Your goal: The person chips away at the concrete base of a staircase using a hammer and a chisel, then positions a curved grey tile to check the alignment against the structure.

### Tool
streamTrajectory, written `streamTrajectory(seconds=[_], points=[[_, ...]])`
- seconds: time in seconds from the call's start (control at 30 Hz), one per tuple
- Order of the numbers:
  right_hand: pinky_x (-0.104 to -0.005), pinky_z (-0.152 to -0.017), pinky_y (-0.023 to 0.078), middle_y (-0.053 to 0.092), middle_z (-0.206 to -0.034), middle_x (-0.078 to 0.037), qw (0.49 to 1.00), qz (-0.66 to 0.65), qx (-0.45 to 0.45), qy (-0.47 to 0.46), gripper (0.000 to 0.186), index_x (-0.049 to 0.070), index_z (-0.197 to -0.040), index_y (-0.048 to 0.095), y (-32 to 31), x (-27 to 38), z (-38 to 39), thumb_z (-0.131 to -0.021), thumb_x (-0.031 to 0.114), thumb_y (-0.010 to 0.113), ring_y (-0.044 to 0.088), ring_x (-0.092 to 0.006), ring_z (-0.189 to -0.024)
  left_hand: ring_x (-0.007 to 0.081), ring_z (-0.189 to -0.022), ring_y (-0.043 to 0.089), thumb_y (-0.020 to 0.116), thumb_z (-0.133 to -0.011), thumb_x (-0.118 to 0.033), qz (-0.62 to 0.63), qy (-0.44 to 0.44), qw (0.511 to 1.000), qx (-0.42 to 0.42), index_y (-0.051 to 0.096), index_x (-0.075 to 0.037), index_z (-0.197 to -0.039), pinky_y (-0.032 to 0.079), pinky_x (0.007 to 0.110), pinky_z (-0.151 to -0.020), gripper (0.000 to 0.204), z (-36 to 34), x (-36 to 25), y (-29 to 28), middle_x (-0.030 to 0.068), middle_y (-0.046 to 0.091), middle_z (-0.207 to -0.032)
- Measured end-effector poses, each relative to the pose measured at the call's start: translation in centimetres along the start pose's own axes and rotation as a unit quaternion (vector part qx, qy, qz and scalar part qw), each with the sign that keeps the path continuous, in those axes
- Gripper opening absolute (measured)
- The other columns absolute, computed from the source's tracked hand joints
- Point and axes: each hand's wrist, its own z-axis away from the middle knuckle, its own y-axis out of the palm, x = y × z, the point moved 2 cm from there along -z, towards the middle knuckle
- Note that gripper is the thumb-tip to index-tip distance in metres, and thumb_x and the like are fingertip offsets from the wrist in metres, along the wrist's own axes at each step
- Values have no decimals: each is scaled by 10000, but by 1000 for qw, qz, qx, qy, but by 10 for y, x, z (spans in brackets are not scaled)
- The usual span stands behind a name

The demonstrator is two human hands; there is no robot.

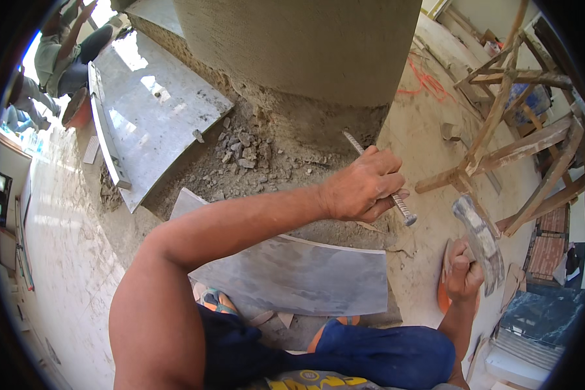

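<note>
My left hand [363, 186] is closed round a ribbed steel chisel [404, 209] with a flattened, mushroomed head. The chisel slants, and its far end meets the rough, chipped base of a round plastered column [299, 52]. Off to the right, my right hand [464, 276] grips a hammer [480, 242], whose worn metal head is up and apart from the chisel. The hammer's handle is mostly hidden by the fist. Below my left forearm lies a curved grey stone slab [299, 273], close to my sandalled feet.
Broken rubble [240, 151] lies against the column beside a large grey slab [156, 110]. A wooden trestle [494, 140] stands at right, past a red cord [429, 81]. Other people [62, 58] sit at far left near a reddish bucket [78, 109]. Dark marbled tiles [546, 315] lie lower right.
</note>
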Motion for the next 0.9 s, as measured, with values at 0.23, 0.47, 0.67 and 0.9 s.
streamTrajectory(seconds=[0.23,0.47,0.67,0.9], points=[[-330,-621,337,469,-774,-46,986,143,-18,-85,320,18,-806,478,-13,-24,24,-1048,223,513,432,-171,-688,284,-867,498,734,-785,-94,-8,36,999,-16,599,-66,-908,365,395,-775,185,-3,4,-8,96,462,-908],[-407,-552,442,582,-714,-90,992,37,-45,-109,220,30,-840,591,10,-7,15,-907,215,690,584,-282,-616,265,-818,472,708,-865,-101,-17,68,998,-6,568,-70,-843,349,397,-743,146,3,7,-7,83,449,-868],[-360,-620,418,535,-665,-85,970,171,18,-173,272,53,-808,562,30,9,-8,-794,246,754,579,-267,-612,270,-825,471,714,-861,-107,-26,58,998,-28,575,-65,-861,349,398,-747,146,3,8,-8,84,447,-871],[-360,-461,411,505,-617,-72,961,13,17,-277,388,15,-887,546,17,12,-16,-925,365,708,531,-234,-503,277,-835,471,714,-845,-94,-10,57,997,-46,570,-66,-880,350,398,-755,150,0,8,-6,83,448,-871]])
